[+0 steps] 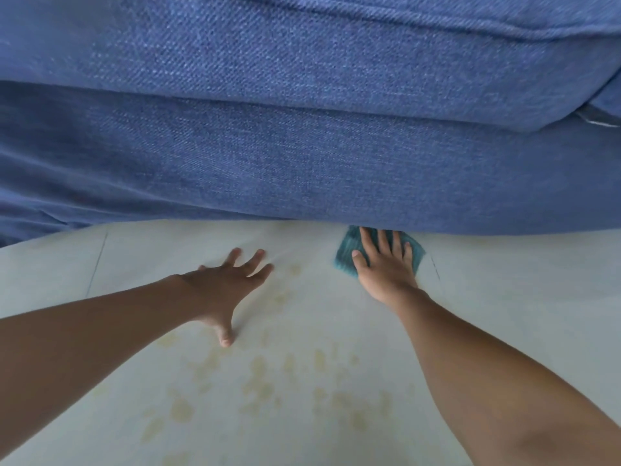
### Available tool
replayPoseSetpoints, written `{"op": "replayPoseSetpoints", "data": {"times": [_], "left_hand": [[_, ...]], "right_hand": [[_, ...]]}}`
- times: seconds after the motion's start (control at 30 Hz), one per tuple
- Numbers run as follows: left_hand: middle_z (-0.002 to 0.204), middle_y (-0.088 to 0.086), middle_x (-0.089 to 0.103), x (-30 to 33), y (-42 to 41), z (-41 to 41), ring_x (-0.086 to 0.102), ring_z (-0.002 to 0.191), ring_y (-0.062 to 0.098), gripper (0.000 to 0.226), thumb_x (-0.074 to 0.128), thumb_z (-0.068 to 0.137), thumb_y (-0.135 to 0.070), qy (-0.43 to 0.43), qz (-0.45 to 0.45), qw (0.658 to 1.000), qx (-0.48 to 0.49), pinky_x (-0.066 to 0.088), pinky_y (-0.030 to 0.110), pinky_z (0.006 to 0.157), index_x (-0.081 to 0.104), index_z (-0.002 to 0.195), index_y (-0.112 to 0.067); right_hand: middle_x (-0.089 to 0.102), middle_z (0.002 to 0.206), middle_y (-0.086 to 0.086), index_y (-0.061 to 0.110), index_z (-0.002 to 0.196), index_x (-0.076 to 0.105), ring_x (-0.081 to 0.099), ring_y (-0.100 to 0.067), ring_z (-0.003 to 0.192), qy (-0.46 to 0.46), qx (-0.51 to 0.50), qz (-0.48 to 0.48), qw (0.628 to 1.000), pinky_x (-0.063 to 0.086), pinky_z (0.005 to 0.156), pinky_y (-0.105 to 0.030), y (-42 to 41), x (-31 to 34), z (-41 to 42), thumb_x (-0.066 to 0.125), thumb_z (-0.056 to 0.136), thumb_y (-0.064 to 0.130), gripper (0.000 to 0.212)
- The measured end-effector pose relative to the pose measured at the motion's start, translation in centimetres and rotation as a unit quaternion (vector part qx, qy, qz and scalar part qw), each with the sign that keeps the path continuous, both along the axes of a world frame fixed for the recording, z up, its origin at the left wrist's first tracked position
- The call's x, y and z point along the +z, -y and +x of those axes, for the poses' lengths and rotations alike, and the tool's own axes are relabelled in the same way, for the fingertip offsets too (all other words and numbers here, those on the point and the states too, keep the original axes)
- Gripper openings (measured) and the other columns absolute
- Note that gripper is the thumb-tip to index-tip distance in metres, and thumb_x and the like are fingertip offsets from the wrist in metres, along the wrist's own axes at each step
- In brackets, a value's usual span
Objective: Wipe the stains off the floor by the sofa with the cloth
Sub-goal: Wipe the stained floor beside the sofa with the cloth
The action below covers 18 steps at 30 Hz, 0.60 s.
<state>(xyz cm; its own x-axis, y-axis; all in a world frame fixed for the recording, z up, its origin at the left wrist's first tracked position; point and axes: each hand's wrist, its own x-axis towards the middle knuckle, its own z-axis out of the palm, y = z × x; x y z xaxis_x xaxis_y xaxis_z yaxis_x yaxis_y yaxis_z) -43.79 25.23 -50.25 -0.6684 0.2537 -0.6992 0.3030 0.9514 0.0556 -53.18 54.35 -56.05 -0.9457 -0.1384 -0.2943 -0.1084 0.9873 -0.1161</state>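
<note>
A teal cloth (346, 257) lies flat on the pale floor right at the foot of the blue sofa (302, 146). My right hand (386, 267) presses down on the cloth with fingers spread, covering most of it. My left hand (228, 287) rests flat on the floor to the left, fingers apart, holding nothing. Several yellowish stains (258, 375) dot the floor nearer to me, between my forearms, with fainter ones (285, 294) between my two hands.
The sofa's front fills the upper half of the view, and its lower edge overhangs the floor. Thin tile joints (97, 260) run across the floor at left and right (435, 265) of the hands.
</note>
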Motion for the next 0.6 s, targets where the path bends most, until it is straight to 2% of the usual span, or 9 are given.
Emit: {"op": "replayPoseSetpoints", "data": {"times": [0.07, 0.17, 0.23, 0.3, 0.4, 0.47, 0.6], "left_hand": [[0.161, -0.008, -0.033, 0.1, -0.1, -0.1, -0.02, 0.151, 0.032, 0.143, 0.088, 0.062, -0.043, 0.0, -0.003, 1.0, -0.003, 0.038, 0.057, 0.11, -0.02, 0.155, -0.031], [0.161, -0.007, -0.033, 0.1, 0.0, -0.1, -0.02, 0.15, 0.033, 0.144, 0.088, 0.061, -0.044, 0.003, -0.007, 1.0, -0.003, 0.039, 0.056, 0.109, -0.02, 0.155, -0.031], [0.161, -0.007, -0.032, 0.3, 0.1, -0.1, -0.021, 0.15, 0.033, 0.144, 0.088, 0.062, -0.044, 0.002, -0.008, 1.0, -0.006, 0.04, 0.055, 0.109, -0.02, 0.155, -0.031], [0.161, -0.006, -0.032, 0.7, 0.0, 0.0, -0.02, 0.15, 0.034, 0.143, 0.088, 0.063, -0.045, 0.003, -0.011, 1.0, -0.009, 0.043, 0.053, 0.108, -0.021, 0.155, -0.03], [0.162, -0.005, -0.031, 0.7, -0.2, 0.0, -0.019, 0.15, 0.035, 0.143, 0.087, 0.063, -0.046, 0.001, -0.016, 1.0, -0.018, 0.045, 0.051, 0.107, -0.021, 0.155, -0.029], [0.162, -0.005, -0.031, 0.6, -0.4, 0.1, -0.019, 0.15, 0.035, 0.143, 0.087, 0.063, -0.046, 0.003, -0.018, 1.0, -0.017, 0.045, 0.051, 0.106, -0.021, 0.155, -0.029], [0.162, -0.004, -0.031, 0.8, -0.3, 0.0, -0.018, 0.151, 0.035, 0.143, 0.087, 0.063, -0.046, 0.001, -0.024, 0.999, -0.025, 0.043, 0.048, 0.108, -0.021, 0.155, -0.029]], "right_hand": [[-0.009, 0.171, 0.003, 0.036, 0.16, 0.0, -0.014, -0.025, 0.155, -0.024, 0.044, 0.0, 0.999, -0.008, 0.124, -0.05, 0.9, -0.4, 1.0, 0.018, 0.103, 0.051, 0.062], [-0.004, 0.171, 0.004, 0.036, 0.161, 0.005, -0.009, -0.024, 0.156, -0.037, 0.051, -0.002, 0.998, -0.003, 0.125, -0.049, 0.4, -1.0, 4.2, 0.011, 0.098, 0.056, 0.066], [0.009, 0.171, 0.001, 0.034, 0.16, 0.015, 0.003, -0.028, 0.156, -0.054, -0.001, -0.004, 0.999, 0.005, 0.125, -0.051, -1.0, -0.8, 8.2, 0.013, 0.094, 0.058, 0.071], [0.023, 0.168, -0.005, 0.029, 0.159, 0.027, 0.018, -0.033, 0.154, -0.08, -0.091, -0.008, 0.993, 0.016, 0.122, -0.055, -1.6, -0.9, 13.9, 0.023, 0.094, 0.056, 0.071], [0.023, 0.167, -0.006, 0.027, 0.159, 0.027, 0.02, -0.034, 0.153, -0.082, -0.193, -0.02, 0.978, 0.014, 0.121, -0.055, 0.1, -1.4, 22.9, 0.028, 0.094, 0.055, 0.071], [0.026, 0.166, -0.007, 0.026, 0.158, 0.032, 0.022, -0.036, 0.152, -0.069, -0.169, -0.027, 0.983, 0.016, 0.12, -0.056, 1.2, -1.3, 24.6, 0.032, 0.093, 0.054, 0.07], [0.02, 0.169, -0.003, 0.03, 0.159, 0.028, 0.016, -0.032, 0.155, -0.075, -0.052, 0.003, 0.996, 0.012, 0.123, -0.053, -0.3, -1.5, 18.5, 0.029, 0.093, 0.059, 0.072]]}}
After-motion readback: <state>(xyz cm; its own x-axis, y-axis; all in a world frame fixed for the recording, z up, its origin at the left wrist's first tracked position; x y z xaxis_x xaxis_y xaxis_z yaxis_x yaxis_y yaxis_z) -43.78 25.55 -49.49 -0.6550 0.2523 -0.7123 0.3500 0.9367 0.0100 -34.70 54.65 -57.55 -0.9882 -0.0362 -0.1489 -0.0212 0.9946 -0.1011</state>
